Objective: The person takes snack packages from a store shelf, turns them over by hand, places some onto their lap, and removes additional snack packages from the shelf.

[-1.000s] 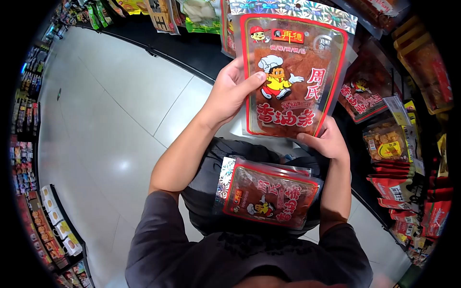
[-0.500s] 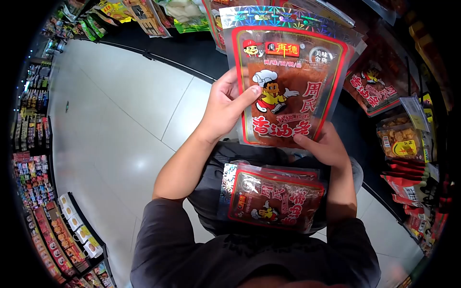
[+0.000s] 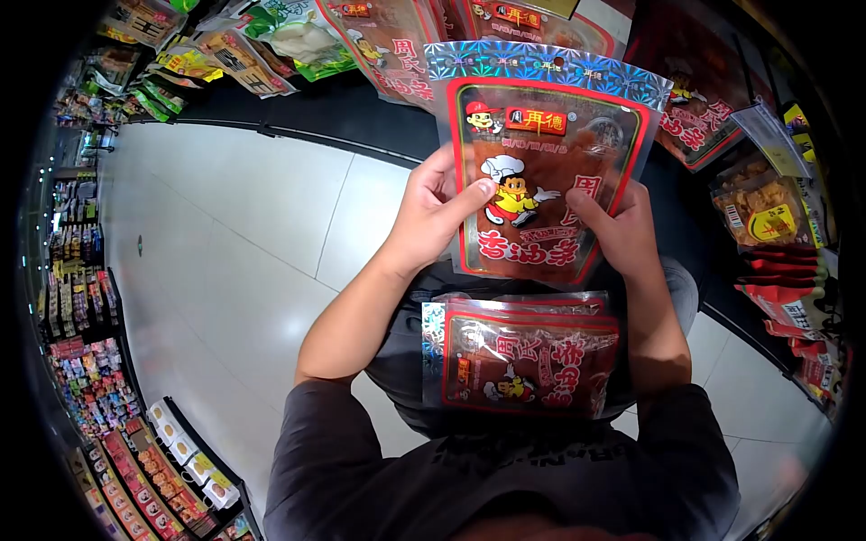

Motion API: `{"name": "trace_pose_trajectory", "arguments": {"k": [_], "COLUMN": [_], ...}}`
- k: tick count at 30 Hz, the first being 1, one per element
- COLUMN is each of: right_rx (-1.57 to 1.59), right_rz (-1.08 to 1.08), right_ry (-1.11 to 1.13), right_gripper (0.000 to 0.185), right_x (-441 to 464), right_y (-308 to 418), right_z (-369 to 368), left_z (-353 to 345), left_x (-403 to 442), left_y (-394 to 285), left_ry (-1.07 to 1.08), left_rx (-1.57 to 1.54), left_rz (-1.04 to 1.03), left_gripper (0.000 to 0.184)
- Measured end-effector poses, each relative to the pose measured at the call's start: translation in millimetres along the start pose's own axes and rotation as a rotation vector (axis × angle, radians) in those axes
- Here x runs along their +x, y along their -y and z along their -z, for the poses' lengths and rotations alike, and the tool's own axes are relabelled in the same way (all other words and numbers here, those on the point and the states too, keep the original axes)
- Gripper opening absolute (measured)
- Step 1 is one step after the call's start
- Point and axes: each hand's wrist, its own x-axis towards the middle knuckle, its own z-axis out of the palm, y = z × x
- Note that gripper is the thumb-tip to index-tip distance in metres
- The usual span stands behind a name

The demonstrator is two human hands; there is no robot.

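Note:
Upright in front of me is a clear snack packet (image 3: 532, 248) with a red border, a cartoon chef and a shiny silver top strip. My left hand (image 3: 442, 207) grips its left edge, thumb across the front. On the right side my right hand (image 3: 622, 230) pinches it, the thumb lying over the printed letters. The fingers behind the packet are mostly hidden. Across my lap lies a stack of similar snack packets (image 3: 532, 361), turned sideways, apart from both hands.
Similar packets (image 3: 388, 54) hang on the rack ahead, and another packet (image 3: 690, 126) hangs to the right. Bags of yellow-labelled snacks (image 3: 758, 212) and red bags (image 3: 785, 298) line the right shelf. Pale floor tiles (image 3: 244, 225) lie to the left, with stocked shelves (image 3: 86, 379) beyond.
My right hand has moved up the packet's side from its bottom corner. The packet sits slightly lower and straighter in view, and the whole view has shifted a little.

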Motion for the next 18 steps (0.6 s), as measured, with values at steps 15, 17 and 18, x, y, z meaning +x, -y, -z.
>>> {"name": "trace_pose_trajectory", "arguments": {"k": [15, 17, 18], "right_rx": [0.076, 0.097, 0.119], "right_rz": [0.016, 0.194, 0.37], "right_ry": [0.073, -0.082, -0.237], "right_gripper": [0.031, 0.043, 0.056], "right_x": [-3.0, -1.8, -1.4], "right_y": [-6.6, -9.4, -9.9], "right_z": [1.6, -9.8, -15.1], "left_z": [0.7, 0.0, -0.4], "left_x": [-3.0, -3.3, -3.6], "left_y": [-2.3, -3.3, -3.6], "left_ry": [0.007, 0.01, 0.003], "left_rx": [0.004, -0.01, -0.024], "left_rz": [-0.009, -0.011, 0.005], "left_gripper": [0.034, 0.035, 0.034]}}
